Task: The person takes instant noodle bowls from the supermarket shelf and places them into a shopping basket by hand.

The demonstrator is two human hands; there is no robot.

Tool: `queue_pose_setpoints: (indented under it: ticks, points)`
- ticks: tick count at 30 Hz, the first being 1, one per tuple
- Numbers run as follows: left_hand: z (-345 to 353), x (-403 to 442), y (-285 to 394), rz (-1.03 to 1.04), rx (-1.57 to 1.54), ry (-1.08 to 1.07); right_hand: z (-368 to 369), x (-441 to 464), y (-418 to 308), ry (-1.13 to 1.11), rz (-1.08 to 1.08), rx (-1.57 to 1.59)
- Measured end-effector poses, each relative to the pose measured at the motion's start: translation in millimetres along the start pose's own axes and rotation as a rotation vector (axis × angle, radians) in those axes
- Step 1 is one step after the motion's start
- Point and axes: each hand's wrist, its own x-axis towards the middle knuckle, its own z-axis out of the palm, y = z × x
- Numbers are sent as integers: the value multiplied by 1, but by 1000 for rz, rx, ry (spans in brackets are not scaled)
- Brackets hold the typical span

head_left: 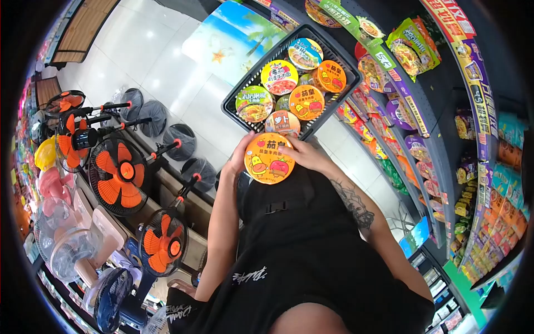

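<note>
So, one orange noodle cup (pixel 269 158), right off the black basket's (pixel 227 107) near end, gripped from both sides by the left hand (pixel 241 154) and right hand (pixel 307 155); some fingers are hidden. Inside the basket I count six top cups (pixel 306 102), lower ones mostly covered.

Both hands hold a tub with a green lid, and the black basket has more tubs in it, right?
The lid is orange, not green, as the head view shows. The left hand and right hand do hold the tub, with more tubs in the black basket.
</note>
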Motion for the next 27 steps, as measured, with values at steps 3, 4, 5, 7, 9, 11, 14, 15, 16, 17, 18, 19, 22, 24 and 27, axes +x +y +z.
queue_pose_setpoints:
  ticks: [3, 4, 5, 7, 9, 11, 14, 15, 16, 17, 18, 19, 22, 24, 27]
  points:
    - [-12, -3, -4, 35, 217, -9, -24, 12, 11, -47, 72, 30]
    - [-12, -6, -2, 24, 197, 25, -36, 22, 23, 109, 20, -13]
    - [-11, -9, 0, 24, 188, 33, -51, 34, 33, 263, -34, -56]
    - [-11, -18, 2, -50, 74, 53, -85, 59, 57, 704, -191, -802]
    - [-11, -21, 1, -28, 44, 36, -112, 74, 69, 838, -203, -1150]
    - [-15, -19, -6, 53, -5, -28, -138, 91, 62, 609, 135, -835]
    - [-18, -20, -13, 83, 112, 94, -149, 96, 41, 388, 435, -476]
    - [-19, -20, -15, 85, 110, 103, -149, 97, 35, 411, 420, -439]
    - [-19, -21, -17, 89, 162, 185, -153, 96, 35, 411, 413, -399]
    - [-21, -22, -21, 90, 215, 265, -159, 96, 43, 403, 413, -396]
    - [-23, -21, -22, 122, 192, 225, -166, 97, 51, 352, 357, -403]
    - [-21, -21, -20, 120, 192, 228, -171, 95, 55, 305, 301, -410]
    - [-8, -17, -13, 208, 210, 203, -180, 80, 62, 298, 196, -190]
    - [3, -14, -6, 231, 119, 267, -182, 64, 57, 356, 133, 39]
    - [6, 1, -2, 324, 75, 298, -179, 23, 16, 406, 61, 141]
